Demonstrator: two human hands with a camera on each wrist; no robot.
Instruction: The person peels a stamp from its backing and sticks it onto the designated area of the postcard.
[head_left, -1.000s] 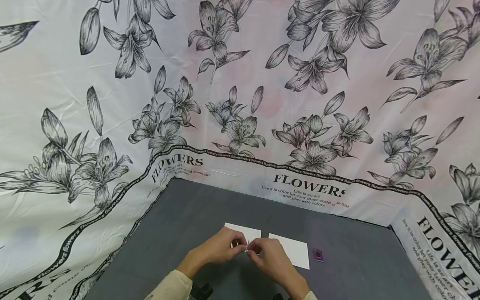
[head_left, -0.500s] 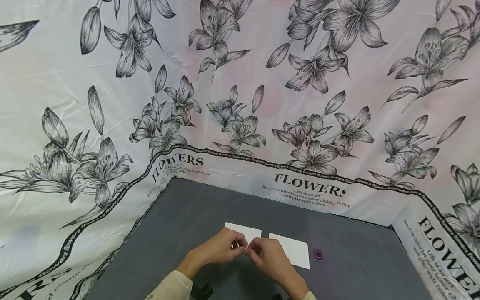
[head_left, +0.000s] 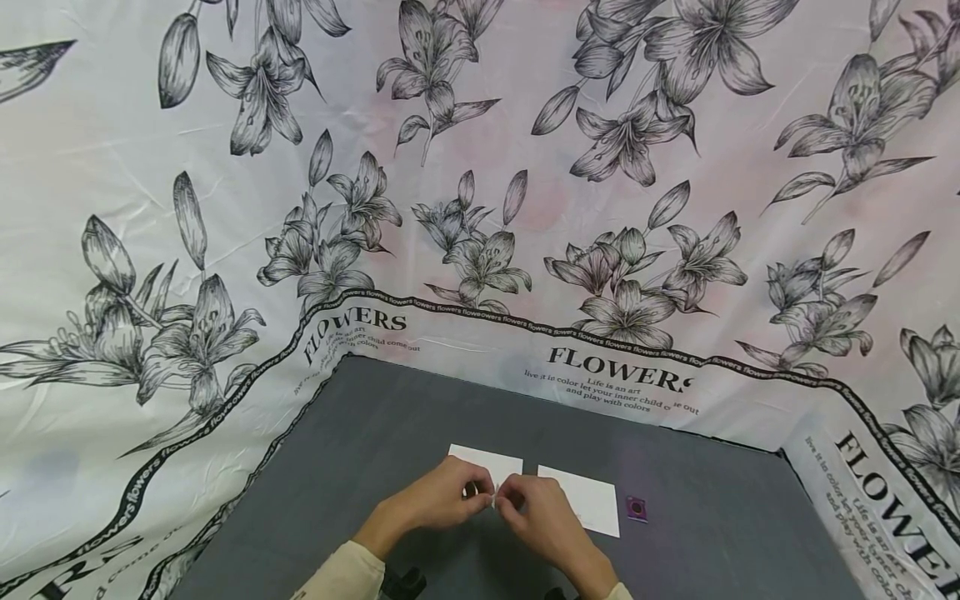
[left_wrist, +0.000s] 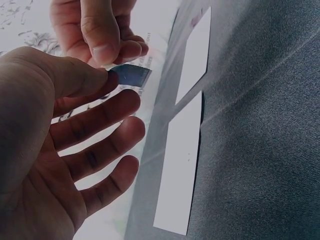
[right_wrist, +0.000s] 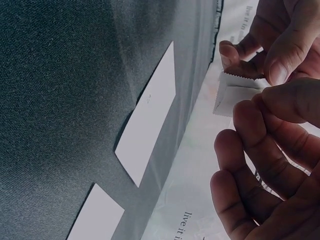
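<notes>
A small flat sachet with serrated edges is held up between both hands above the table. One face looks blue in the left wrist view; the other, pale with a seam, faces the right wrist camera. My left hand pinches it between thumb and forefinger, its other fingers spread loosely. Opposite, my right hand pinches the same sachet at its upper edge, fingertips almost touching the left ones. In the head view only a thin sliver of the sachet shows between the fingertips.
Two white cards lie side by side on the dark grey tabletop, just beyond the hands. Right of them lies a small purple packet. A flower-printed curtain hangs round the table's back and sides.
Both hands stay almost in place, fingertips together. The visible sliver of sachet between them has shifted slightly; cards and purple packet have not moved.
</notes>
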